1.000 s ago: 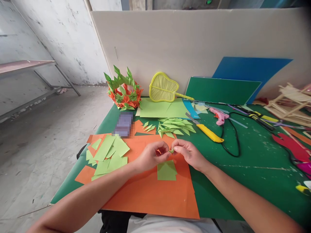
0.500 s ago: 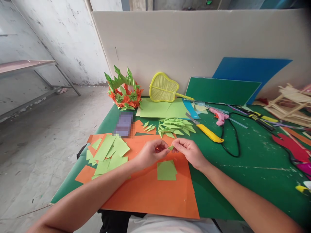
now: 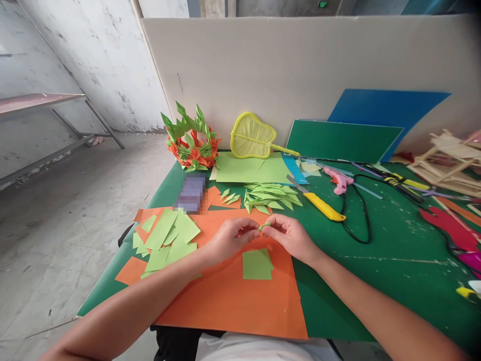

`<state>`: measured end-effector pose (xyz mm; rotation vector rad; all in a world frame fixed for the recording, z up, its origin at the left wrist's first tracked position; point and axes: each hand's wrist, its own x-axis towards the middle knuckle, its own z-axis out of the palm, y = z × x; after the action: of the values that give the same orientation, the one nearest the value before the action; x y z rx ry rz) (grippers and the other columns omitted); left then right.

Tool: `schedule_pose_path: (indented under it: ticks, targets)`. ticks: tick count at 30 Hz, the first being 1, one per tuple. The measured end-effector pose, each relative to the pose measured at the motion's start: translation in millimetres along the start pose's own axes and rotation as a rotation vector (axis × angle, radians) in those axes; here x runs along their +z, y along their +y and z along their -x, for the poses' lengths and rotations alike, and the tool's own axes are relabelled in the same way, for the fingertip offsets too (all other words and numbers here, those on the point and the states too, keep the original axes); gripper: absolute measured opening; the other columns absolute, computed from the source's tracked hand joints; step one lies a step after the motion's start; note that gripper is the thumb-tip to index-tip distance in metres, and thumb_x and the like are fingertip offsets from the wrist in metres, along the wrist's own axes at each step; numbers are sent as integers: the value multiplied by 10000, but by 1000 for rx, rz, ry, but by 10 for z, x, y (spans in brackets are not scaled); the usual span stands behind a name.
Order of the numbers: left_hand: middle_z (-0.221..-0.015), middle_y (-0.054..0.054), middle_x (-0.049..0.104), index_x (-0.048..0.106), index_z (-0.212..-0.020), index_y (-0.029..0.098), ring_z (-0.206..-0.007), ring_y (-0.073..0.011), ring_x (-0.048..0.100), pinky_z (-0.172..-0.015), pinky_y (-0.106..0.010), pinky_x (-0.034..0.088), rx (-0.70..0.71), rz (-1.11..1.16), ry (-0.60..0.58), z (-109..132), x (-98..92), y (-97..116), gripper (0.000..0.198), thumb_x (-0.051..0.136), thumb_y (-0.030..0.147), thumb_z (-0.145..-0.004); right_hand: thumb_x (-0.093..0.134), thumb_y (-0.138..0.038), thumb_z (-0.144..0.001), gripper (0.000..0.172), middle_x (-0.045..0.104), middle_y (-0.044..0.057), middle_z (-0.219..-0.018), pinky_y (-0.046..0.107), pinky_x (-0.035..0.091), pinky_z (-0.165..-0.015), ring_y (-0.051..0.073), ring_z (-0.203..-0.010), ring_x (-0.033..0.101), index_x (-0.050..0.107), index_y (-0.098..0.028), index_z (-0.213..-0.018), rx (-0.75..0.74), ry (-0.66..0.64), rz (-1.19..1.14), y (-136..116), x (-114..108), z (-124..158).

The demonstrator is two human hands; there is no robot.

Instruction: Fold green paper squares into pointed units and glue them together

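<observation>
My left hand [image 3: 230,239] and my right hand [image 3: 291,236] meet over a large orange paper sheet [image 3: 240,301], both pinching one small folded light-green paper piece [image 3: 263,226] between the fingertips. Just below the hands lie light-green paper squares [image 3: 257,264] on the orange sheet. A loose heap of cut green squares [image 3: 167,238] lies to the left of my left hand. Beyond the hands sits a pile of folded green pointed pieces [image 3: 271,196].
The green table [image 3: 394,250] carries a green-and-orange paper wreath [image 3: 192,143], a yellow plastic swatter [image 3: 253,136], a yellow-handled knife [image 3: 323,205], a pink glue gun [image 3: 338,180] with black cord, and a wooden stick model [image 3: 449,160]. Green and blue boards lean at the back.
Both hands have risen slightly and turned the small green piece between the fingertips; it now lies more level. Nothing else on the table has moved.
</observation>
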<state>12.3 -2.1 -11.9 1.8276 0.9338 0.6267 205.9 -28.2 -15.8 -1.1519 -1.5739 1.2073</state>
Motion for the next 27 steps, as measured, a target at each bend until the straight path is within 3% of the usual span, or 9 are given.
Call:
schedule_pose_path:
  ticks: [5, 10, 16, 23, 27]
  targets:
    - [-754, -2, 638, 649, -833, 173, -645, -113, 512, -566, -212, 386, -6, -137, 51, -3, -14, 12, 257, 520, 391, -876, 642, -433, -813, 252, 631, 19, -767, 274, 478, -684, 154, -731, 587, 615, -184, -789, 8, 40, -25, 10, -7, -6]
    - [-767, -8, 646, 651, -801, 182, -664, -125, 522, -578, -225, 375, 43, -227, 42, 27, -18, 72, 236, 486, 327, -888, 647, -451, -805, 260, 637, 27, -792, 277, 473, -656, 161, -718, 580, 642, -191, -817, 17, -17, 11, 6, -13, 4]
    - [-804, -35, 648, 647, -874, 171, -708, -128, 531, -640, -234, 409, 186, -91, -29, 34, -12, 105, 227, 465, 302, -911, 633, -474, -824, 299, 601, 9, -723, 260, 453, -678, 129, -680, 559, 629, -176, -800, 107, -136, -206, -13, -49, -4]
    - [-770, -30, 623, 649, -883, 142, -661, -115, 518, -601, -225, 424, 20, 44, -102, -7, -13, 37, 318, 535, 439, -874, 697, -465, -769, 303, 601, -7, -659, 252, 435, -625, 121, -633, 546, 618, -175, -736, 123, -84, -219, 12, -76, -25]
    - [-792, -43, 654, 665, -865, 147, -704, -135, 558, -645, -241, 456, 66, 27, -105, 2, -58, 36, 309, 567, 440, -860, 719, -460, -748, 298, 621, -6, -641, 254, 436, -618, 122, -617, 557, 637, -174, -736, 135, -122, -209, -18, -63, -6]
